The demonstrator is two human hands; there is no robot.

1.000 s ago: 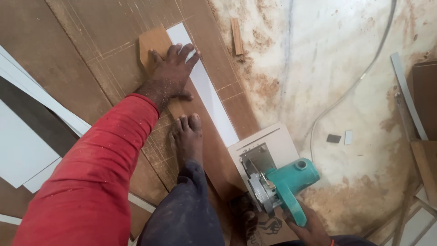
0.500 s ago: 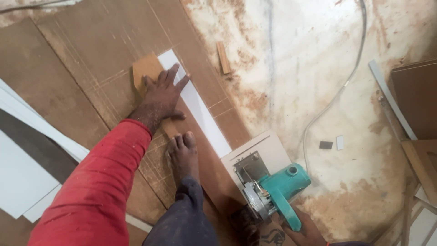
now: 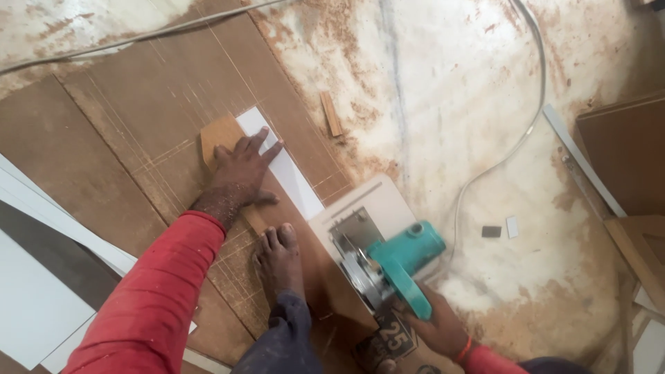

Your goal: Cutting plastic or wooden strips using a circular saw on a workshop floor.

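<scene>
My left hand (image 3: 239, 176) lies open to pin the white strip (image 3: 287, 173) down, while my right hand (image 3: 433, 325) grips the teal saw (image 3: 391, 266).

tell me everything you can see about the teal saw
The saw is a handheld circular saw with a teal plastic motor body and handle, a round metal blade guard and a pale flat base plate. It sits on the brown board at the near end of a white strip. The right hand grips its handle. A white cord trails off across the dusty floor.

Dusty floor (image 3: 443, 90) w/ brown boards (image 3: 125, 131), offcut (image 3: 331, 113).
</scene>
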